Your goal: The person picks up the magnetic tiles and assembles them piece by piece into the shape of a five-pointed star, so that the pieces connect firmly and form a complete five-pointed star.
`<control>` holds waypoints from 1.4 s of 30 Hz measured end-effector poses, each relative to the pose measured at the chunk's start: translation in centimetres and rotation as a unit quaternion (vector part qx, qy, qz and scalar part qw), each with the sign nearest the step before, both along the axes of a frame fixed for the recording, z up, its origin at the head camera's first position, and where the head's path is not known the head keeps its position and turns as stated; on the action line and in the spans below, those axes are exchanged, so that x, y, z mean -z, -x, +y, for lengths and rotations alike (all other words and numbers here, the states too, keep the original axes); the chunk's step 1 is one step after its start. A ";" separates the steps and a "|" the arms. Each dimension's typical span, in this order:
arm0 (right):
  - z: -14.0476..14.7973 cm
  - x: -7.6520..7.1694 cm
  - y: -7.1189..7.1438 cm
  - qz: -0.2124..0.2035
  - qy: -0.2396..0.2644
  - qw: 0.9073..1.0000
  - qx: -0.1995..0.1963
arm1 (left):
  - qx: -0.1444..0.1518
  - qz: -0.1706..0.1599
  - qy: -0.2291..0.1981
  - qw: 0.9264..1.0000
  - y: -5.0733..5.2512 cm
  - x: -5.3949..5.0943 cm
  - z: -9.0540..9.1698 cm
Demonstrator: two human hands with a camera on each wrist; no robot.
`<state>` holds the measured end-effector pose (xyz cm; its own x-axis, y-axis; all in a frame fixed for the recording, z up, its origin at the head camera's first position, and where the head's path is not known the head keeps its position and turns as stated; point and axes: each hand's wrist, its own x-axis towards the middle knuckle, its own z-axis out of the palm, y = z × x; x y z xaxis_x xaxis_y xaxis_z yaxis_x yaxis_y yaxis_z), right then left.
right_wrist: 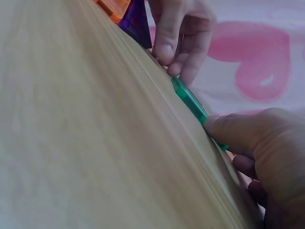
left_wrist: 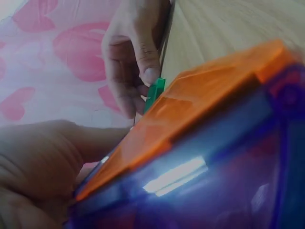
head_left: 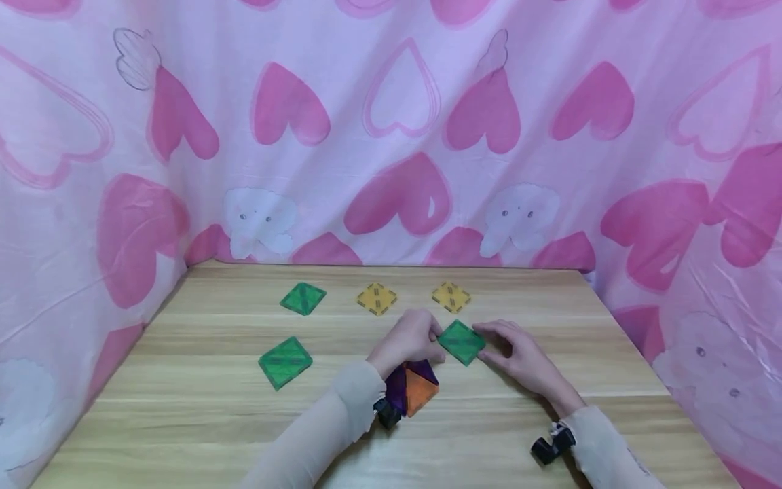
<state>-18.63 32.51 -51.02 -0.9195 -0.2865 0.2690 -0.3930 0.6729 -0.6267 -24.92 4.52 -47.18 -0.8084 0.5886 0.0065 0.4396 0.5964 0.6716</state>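
A translucent green magnetic tile lies on the table between the two hands, its corner toward each of them. My right hand pinches its right corner, thumb along the near edge; the right wrist view shows the thumb against the tile's side. With curled fingers, my left hand holds the left corner. Close under the left wrist stands a raised shape of orange and purple magnetic tiles, partly hidden by the forearm. It fills much of the left wrist view, its orange face uppermost.
Two more green tiles lie at the left, one far and one nearer. Two yellow tiles, left and right, lie along the back of the wooden table. A pink heart-patterned curtain surrounds the table's back and sides.
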 end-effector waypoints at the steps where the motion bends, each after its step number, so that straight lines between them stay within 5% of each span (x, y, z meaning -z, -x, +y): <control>1: -0.1 0.0 0.1 0.001 0.006 1.000 -0.001 | -0.009 0.009 0.005 1.000 0.6 0.9 0.3; 5: -0.5 -0.3 0.3 -0.013 0.058 0.998 -0.015 | -0.031 0.035 0.007 0.999 3.0 3.7 1.2; 9: -0.8 -0.6 0.3 -0.044 0.129 0.990 -0.041 | -0.042 0.024 -0.005 0.999 3.8 4.1 1.4; 13: -1.0 -0.7 0.2 -0.060 0.173 0.982 -0.052 | -0.037 0.046 -0.002 0.998 3.1 3.4 1.3; 16: -1.0 -0.5 0.0 -0.065 0.187 0.979 -0.053 | -0.036 0.052 0.001 0.998 1.8 1.7 1.0; 22: -0.8 -0.1 -0.3 -0.088 0.187 0.978 -0.027 | -0.037 -0.006 -0.034 0.999 -0.6 -1.2 0.2; 29: -0.6 -0.4 -0.3 -0.091 0.169 0.981 0.013 | -0.052 0.012 -0.089 0.995 -0.7 -2.0 -0.3; 42: -0.9 -0.1 -0.3 -0.102 0.187 0.976 0.052 | -0.040 0.000 -0.111 0.993 -0.6 -1.9 -1.4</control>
